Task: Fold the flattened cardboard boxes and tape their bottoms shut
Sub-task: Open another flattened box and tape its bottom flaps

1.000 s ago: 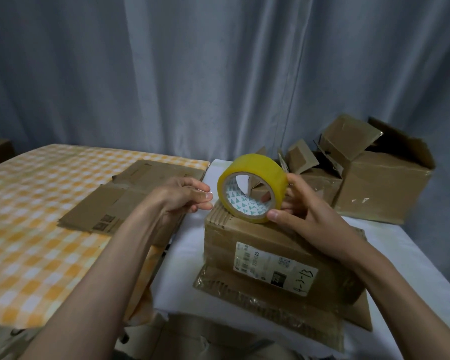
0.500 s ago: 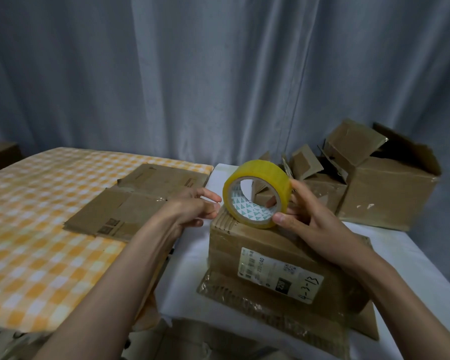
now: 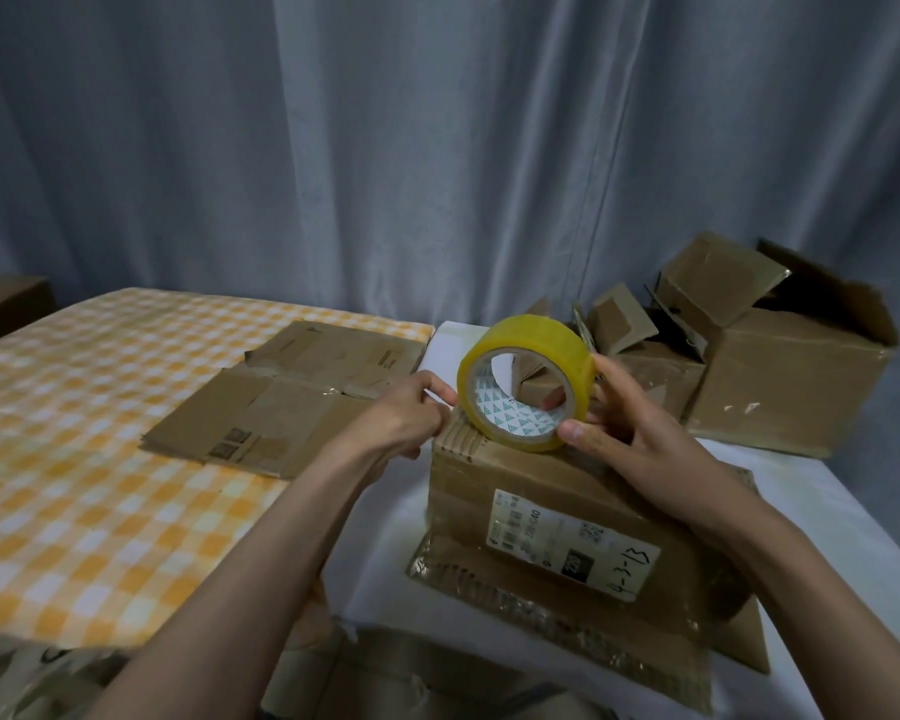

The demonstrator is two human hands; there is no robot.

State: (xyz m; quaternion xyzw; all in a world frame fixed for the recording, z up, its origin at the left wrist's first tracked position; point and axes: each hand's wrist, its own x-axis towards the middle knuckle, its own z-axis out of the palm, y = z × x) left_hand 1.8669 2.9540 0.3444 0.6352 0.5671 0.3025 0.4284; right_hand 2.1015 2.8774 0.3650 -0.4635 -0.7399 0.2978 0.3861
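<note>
Fingers of the right hand [image 3: 640, 444] wrap the yellow tape roll [image 3: 526, 389], standing it on edge atop the folded box [image 3: 557, 517]. Left hand [image 3: 406, 413] pinches at the roll's left rim, fingertips [image 3: 440, 391] narrow, seemingly on the tape's end, hard to tell.

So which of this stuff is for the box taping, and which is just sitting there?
For the job:
- round yellow tape roll, held in the right hand
- brown cardboard box with a white label
- left hand at the roll's edge
- flattened brown cardboard sheets

Just lying about:
- orange-and-white checked tablecloth
- grey curtain
- open brown boxes at the back
</note>
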